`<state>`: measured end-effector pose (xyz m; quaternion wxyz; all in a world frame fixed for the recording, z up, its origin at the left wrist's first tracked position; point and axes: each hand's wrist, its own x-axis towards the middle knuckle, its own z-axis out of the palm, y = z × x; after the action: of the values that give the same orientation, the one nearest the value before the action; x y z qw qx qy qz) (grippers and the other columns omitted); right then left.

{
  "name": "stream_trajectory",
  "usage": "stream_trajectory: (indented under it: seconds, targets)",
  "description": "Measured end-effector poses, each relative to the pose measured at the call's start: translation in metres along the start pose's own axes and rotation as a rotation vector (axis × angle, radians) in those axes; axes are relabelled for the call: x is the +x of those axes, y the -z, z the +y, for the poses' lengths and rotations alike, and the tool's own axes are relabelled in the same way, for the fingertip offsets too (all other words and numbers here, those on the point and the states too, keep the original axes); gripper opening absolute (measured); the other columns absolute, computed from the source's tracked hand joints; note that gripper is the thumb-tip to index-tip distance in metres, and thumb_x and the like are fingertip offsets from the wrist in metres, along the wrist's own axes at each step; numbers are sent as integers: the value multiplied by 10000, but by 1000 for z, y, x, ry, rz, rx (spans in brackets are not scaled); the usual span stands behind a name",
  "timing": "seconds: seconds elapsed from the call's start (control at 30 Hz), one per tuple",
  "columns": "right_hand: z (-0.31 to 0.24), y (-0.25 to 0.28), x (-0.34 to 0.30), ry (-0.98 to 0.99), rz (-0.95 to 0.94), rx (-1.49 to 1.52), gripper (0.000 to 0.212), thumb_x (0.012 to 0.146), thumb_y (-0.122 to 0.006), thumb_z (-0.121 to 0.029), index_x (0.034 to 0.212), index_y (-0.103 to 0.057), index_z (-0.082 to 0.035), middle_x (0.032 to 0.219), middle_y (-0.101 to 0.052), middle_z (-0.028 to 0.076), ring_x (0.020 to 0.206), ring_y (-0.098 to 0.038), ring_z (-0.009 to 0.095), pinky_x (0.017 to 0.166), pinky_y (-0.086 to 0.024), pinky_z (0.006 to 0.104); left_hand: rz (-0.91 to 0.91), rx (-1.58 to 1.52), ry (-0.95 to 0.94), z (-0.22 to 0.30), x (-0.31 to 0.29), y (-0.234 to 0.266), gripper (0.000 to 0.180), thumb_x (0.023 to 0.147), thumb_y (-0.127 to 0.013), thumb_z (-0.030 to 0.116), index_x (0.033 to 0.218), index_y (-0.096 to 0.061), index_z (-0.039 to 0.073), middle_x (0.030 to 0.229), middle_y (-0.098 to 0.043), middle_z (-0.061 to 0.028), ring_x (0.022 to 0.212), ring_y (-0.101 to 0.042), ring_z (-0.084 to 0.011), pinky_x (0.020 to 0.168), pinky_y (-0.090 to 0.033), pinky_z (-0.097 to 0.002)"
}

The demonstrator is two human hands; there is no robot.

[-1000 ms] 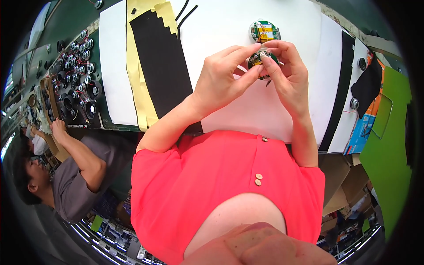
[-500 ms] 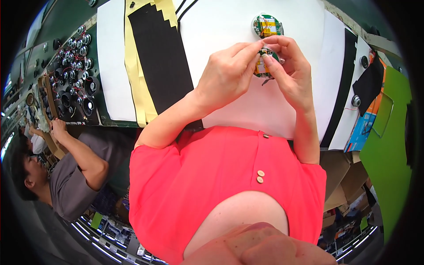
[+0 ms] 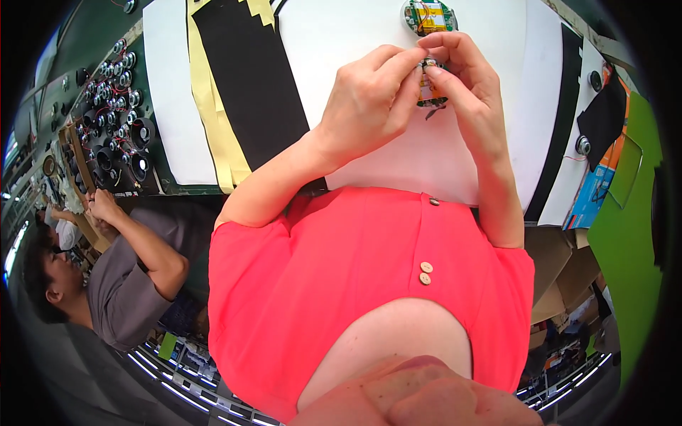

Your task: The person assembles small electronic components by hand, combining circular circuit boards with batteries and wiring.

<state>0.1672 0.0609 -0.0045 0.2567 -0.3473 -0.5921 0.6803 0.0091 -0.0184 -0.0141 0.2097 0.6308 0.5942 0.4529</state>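
Between fingertips of L hand and R hand, both clamped on it: green circuit board w/ yellow-taped block, partly hidden. Beyond: round green assy. w/ yellow rectangle, top cut off. Far L: white lettering, illegible.

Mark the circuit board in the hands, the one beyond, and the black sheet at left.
Held circuit board (image 3: 429,92): head view, its orange middle.
Far circuit board (image 3: 430,18): head view, its yellow-white middle.
Black sheet (image 3: 250,79): head view, its middle.

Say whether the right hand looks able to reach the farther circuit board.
Probably yes: the farther circuit board lies just beyond the right hand, with nothing visible between, though that hand holds the nearer board.
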Motion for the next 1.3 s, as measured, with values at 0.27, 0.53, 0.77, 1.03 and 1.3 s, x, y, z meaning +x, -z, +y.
stream_trajectory:
  seconds: [0.27, 0.53, 0.77, 1.03, 1.3]
  targets:
    - [-4, -1, -2, 15, -26, 62, 275, 956, -535, 11, 1227, -580, -4, 1035, -661, 49, 1018, -648, 109, 893, -559, 284, 45, -78, 20, -1, -1, 0, 233, 895, -627, -21, 1121, -686, -30, 911, -688, -153, 699, -698, -295, 611, -566, -365]
    - [-6, -6, -1, -5, 27, 90, 288, 936, -506, 34, 1207, -586, -23, 1017, -655, 45, 957, -637, 93, 848, -547, 262, -142, -261, 261, 5, 7, 19, 296, 927, -641, -10, 1217, -698, -33, 996, -724, -105, 808, -707, -156, 711, -583, -281]
    - [-8, -21, -6, 39, 189, 17, 323, 919, -483, 52, 1216, -569, -37, 914, -580, 9, 830, -557, 68, 754, -491, 225, -37, -528, 452, 11, 12, 9, 282, 864, -618, 57, 1101, -739, -34, 916, -741, -140, 763, -689, -171, 686, -552, -307]
    - [-20, -23, 0, 68, 165, 10, 350, 925, -484, 34, 1256, -564, -44, 886, -557, 0, 789, -516, 62, 728, -468, 225, -112, -537, 447, 15, 25, 23, 301, 875, -576, 21, 1145, -699, -32, 901, -732, -76, 765, -716, -121, 686, -566, -263]
    - [-6, -8, 14, 428, 327, -763, 544, 925, -701, -100, 1424, -497, -27, 1290, -573, 138, 1182, -520, 266, 1008, -445, 391, 158, -45, 273, -61, 103, 89, 288, 929, -616, 60, 1193, -713, 0, 906, -734, -52, 789, -682, -76, 678, -547, -258]
